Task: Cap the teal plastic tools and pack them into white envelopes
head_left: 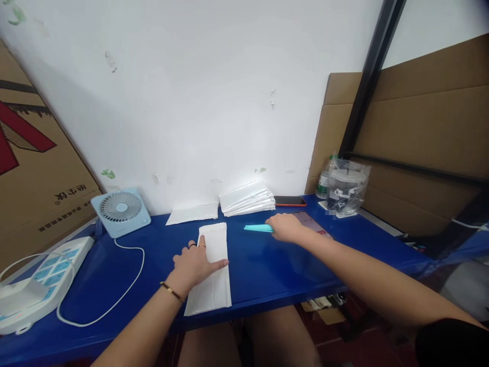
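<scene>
A white padded mailer envelope (216,285) lies lengthwise near the front edge of the blue table. My left hand (194,265) rests on it, fingers stretched and thumb spread to the right. Above the table to the right, my right hand (286,228) is closed around a thin bundle of flat turquoise strips (256,228), whose free ends point left. What exactly the strips are I cannot make out. Against the wall sit a fanned stack of similar white mailers (247,199) and, left of it, another white mailer (193,213).
A phone with a lit screen (311,223) lies beside my right hand; a second phone (290,201) is by the wall. At left stand a blue fan (121,210) and a white power strip (57,278). A bottle (323,184) and bagged container (346,191) stand back right.
</scene>
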A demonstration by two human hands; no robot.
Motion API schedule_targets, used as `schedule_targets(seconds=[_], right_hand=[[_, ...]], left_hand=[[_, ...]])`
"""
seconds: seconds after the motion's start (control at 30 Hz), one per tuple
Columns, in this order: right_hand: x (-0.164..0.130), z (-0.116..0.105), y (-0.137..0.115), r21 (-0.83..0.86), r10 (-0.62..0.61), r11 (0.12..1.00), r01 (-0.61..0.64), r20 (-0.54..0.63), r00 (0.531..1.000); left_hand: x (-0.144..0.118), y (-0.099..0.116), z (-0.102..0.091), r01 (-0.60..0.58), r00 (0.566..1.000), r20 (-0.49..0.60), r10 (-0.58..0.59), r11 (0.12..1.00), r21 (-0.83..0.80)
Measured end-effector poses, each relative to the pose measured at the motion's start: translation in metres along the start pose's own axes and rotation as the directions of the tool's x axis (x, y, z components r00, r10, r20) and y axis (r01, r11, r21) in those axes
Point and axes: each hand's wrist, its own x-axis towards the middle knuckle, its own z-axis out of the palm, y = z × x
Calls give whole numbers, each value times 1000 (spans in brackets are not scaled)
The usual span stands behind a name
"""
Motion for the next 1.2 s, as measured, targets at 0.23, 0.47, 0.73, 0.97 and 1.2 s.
schedule_targets(seconds=[0.23,0.47,0.73,0.97,1.2], right_hand=[[-3,-3,1,-60,-39,998,37,-44,998],[-1,5,-2,-78,-65,995,65,9,998],[5,-2,-18,-173,-171,973,152,-101,980],[7,-18,-46,-179,-232,963,203,-155,960],[12,-17,-65,-197,-258,950,244,-47,965]], left_hand=[[23,19,9,-289,949,146,279,956,47],[34,25,19,-346,937,22,348,936,-57],[29,34,11,-470,881,-142,452,870,-146],[20,59,8,-566,820,-206,534,809,-159],[17,81,21,-437,875,-226,429,899,16]])
